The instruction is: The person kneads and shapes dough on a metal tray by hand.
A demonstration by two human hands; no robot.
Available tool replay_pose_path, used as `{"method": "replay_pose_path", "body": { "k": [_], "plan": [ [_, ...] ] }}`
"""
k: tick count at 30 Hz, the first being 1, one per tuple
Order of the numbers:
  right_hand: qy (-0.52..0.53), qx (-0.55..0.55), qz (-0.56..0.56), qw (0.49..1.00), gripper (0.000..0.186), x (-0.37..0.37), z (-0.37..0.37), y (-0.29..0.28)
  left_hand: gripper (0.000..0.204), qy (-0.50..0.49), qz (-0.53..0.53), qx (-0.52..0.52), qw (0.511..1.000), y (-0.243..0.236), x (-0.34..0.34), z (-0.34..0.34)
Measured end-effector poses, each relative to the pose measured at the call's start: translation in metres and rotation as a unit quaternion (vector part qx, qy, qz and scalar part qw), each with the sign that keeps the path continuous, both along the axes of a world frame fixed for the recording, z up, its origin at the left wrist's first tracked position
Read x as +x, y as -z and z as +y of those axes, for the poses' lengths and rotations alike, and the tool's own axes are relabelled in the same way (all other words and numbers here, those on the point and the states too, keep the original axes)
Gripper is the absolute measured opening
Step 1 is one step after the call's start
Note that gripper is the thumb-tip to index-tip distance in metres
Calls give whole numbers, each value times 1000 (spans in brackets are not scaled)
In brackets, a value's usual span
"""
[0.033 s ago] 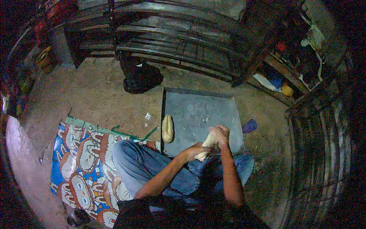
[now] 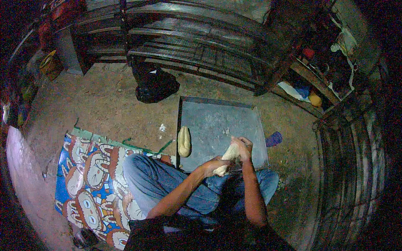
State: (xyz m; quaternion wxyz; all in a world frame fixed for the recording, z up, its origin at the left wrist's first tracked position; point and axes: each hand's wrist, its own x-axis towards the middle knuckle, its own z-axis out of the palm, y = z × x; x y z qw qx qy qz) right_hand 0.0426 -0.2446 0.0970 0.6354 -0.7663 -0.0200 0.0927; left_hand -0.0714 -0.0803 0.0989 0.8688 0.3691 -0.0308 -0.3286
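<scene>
A long, pale piece of dough [image 2: 230, 157] is held at a slant between my two hands, over the near edge of a shallow grey metal tray [image 2: 209, 115]. My left hand [image 2: 213, 165] is closed around its lower part, and a rough end sticks out below. Higher up, my right hand [image 2: 244, 147] has its fingers wrapped over the upper end, hiding part of it. A second piece of dough [image 2: 184, 142], smooth and folded lengthwise, lies along the tray's left side. Small white bits [image 2: 226, 131] dot the tray's middle.
A cartoon-patterned mat [image 2: 94, 184] spreads to the left of my crossed legs. Beyond the tray sits a black plastic bag [image 2: 155, 85], near a dark slatted rack [image 2: 176, 39]. A purple cup-like object [image 2: 274, 139] lies right of the tray. A low wooden shelf [image 2: 314, 79] stands far right.
</scene>
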Motion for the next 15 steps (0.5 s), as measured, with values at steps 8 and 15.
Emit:
{"method": "replay_pose_path", "body": {
  "k": [8, 15],
  "plan": [
    [-144, 435, 147, 876, 68, -29, -11, 27, 19, 44, 109, -151, 981, -6, -9, 5],
    [-296, 530, 138, 783, 88, -71, 45, -42, 24, 62, 111, -215, 968, 12, -15, 9]
  ]
}}
